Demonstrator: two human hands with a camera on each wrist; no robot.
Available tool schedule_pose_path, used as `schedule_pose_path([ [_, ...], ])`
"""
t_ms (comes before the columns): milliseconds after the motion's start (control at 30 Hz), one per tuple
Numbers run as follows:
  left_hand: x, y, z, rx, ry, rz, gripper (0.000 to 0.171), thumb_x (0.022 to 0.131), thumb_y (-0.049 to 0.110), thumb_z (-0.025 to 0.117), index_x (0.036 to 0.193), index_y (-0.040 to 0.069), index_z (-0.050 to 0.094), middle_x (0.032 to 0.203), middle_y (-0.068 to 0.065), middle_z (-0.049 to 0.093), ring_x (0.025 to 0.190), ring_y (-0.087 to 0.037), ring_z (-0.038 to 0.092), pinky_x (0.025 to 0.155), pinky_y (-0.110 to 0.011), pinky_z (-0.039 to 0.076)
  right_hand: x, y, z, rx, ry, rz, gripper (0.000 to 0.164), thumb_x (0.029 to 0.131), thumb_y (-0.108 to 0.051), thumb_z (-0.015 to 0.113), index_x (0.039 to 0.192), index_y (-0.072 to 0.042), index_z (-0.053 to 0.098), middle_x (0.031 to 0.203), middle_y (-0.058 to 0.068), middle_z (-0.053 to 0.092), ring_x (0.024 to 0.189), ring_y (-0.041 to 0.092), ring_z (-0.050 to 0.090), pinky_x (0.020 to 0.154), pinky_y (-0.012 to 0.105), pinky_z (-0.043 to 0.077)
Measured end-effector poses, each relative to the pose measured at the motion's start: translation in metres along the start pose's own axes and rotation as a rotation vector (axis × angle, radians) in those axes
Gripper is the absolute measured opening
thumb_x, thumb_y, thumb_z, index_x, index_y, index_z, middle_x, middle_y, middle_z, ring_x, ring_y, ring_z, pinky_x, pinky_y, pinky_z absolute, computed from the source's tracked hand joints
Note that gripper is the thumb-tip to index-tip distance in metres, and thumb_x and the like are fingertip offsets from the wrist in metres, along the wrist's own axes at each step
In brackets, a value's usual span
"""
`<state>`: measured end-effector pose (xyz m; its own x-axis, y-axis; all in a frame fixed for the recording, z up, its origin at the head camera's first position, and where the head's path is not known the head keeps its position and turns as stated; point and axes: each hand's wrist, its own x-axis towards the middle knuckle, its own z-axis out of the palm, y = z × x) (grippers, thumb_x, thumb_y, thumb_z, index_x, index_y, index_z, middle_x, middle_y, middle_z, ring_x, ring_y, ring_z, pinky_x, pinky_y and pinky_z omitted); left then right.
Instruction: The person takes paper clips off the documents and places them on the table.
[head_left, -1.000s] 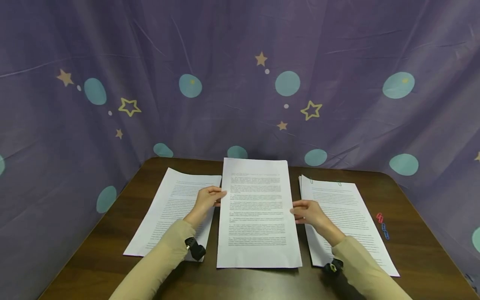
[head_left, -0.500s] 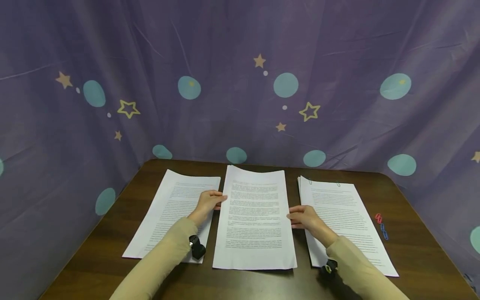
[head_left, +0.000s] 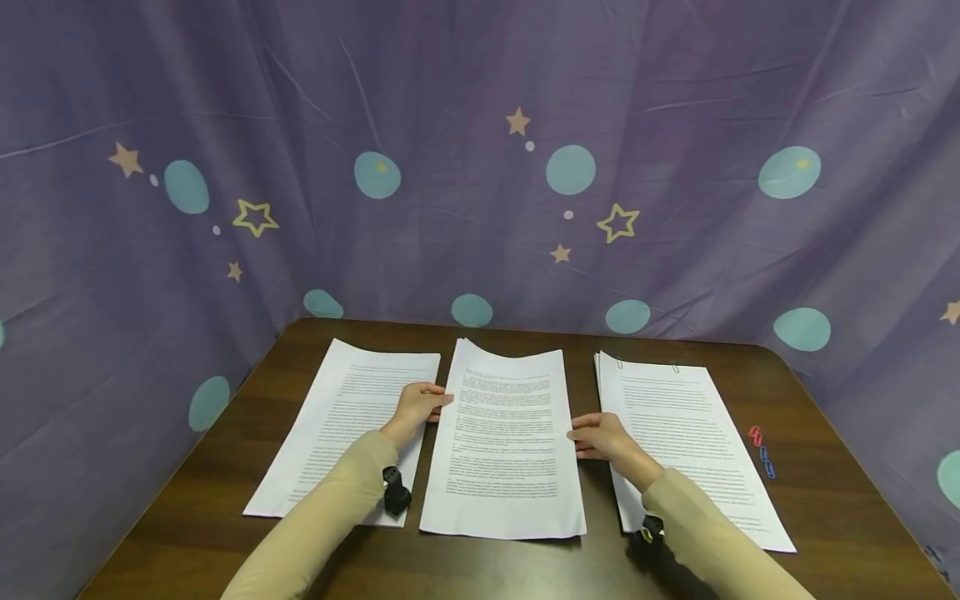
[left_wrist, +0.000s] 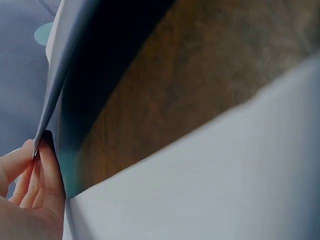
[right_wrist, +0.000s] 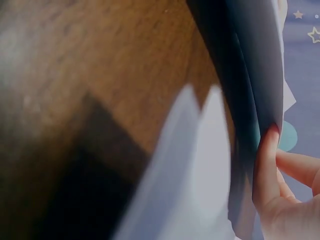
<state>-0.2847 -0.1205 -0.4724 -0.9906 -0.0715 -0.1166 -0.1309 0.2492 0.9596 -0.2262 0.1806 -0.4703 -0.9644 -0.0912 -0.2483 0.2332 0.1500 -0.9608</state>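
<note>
Pinching papers (head_left: 501, 450), left hand (head_left: 412, 409), right hand (head_left: 606, 438), underside (right_wrist: 262, 65) only in wrist views

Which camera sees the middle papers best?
The head view: it shows the middle papers nearly whole, with print. Both wrist views show only part, nearly edge-on: left hand pinching one side, right hand the other.

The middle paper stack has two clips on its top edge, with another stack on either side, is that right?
Not quite: in the head view, the two clips are on the right stack; none shows on the middle paper stack, which does have stacks on either side.
</note>
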Motion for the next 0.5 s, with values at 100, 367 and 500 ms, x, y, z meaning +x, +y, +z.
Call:
schedule_pose_path([
  [100, 0.001, -0.0013, 0.0006, 0.001, 0.0, 0.004, 0.024, 0.076, 0.002, 0.065, 0.095, -0.011, 0.058, 0.076, -0.011, 0.064, 0.054, -0.008, 0.057, 0.049, -0.022, 0.049, 0.0017, 0.0015, 0.0005, -0.003, 0.001, 0.003, 0.03, 0.079, 0.003, 0.057, 0.104, 0.017, 0.049, 0.069, 0.007, 0.06, 0.059, 0.013, 0.058, 0.057, 0.027, 0.052],
  [367, 0.0029, -0.0032, 0.0003, 0.023, 0.001, 0.0, 0.023, 0.075, 0.002, 0.065, 0.093, -0.011, 0.058, 0.075, -0.014, 0.064, 0.051, -0.009, 0.056, 0.047, -0.023, 0.049, 0.0047, 0.0049, 0.0026, -0.02, 0.027, 0.017, 0.028, 0.078, 0.004, 0.058, 0.102, 0.017, 0.05, 0.069, 0.008, 0.06, 0.058, 0.013, 0.057, 0.057, 0.028, 0.052],
  [500, 0.0038, -0.0034, 0.0001, 0.037, 0.017, 0.021, 0.021, 0.074, 0.001, 0.066, 0.091, -0.01, 0.059, 0.069, -0.01, 0.063, 0.048, -0.01, 0.055, 0.045, -0.023, 0.049, 0.0053, 0.0062, 0.0041, -0.056, 0.06, 0.005, 0.027, 0.078, 0.004, 0.058, 0.101, 0.016, 0.052, 0.069, 0.01, 0.06, 0.056, 0.014, 0.058, 0.055, 0.029, 0.052],
])
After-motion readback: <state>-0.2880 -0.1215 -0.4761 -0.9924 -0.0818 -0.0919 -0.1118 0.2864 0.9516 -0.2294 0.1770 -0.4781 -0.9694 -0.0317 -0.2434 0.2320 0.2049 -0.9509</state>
